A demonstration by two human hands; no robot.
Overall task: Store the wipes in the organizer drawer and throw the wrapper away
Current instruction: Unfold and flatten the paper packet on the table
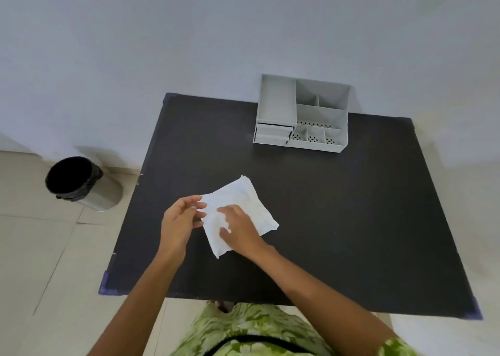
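A white wipes packet (244, 201) lies flat near the middle of the black table (338, 220). My right hand (238, 230) rests on top of the packet, fingers spread and pressing it down. My left hand (180, 220) is at the packet's left edge, fingertips touching or pinching its corner; I cannot tell how firm the grip is. The grey organizer (301, 112) stands at the table's far side, with two small drawers (273, 133) at its front left, both pushed in.
A steel bin (81, 184) with a black liner stands on the tiled floor left of the table. The organizer has several open compartments on top and backs onto the wall. Blue tape marks the table corners.
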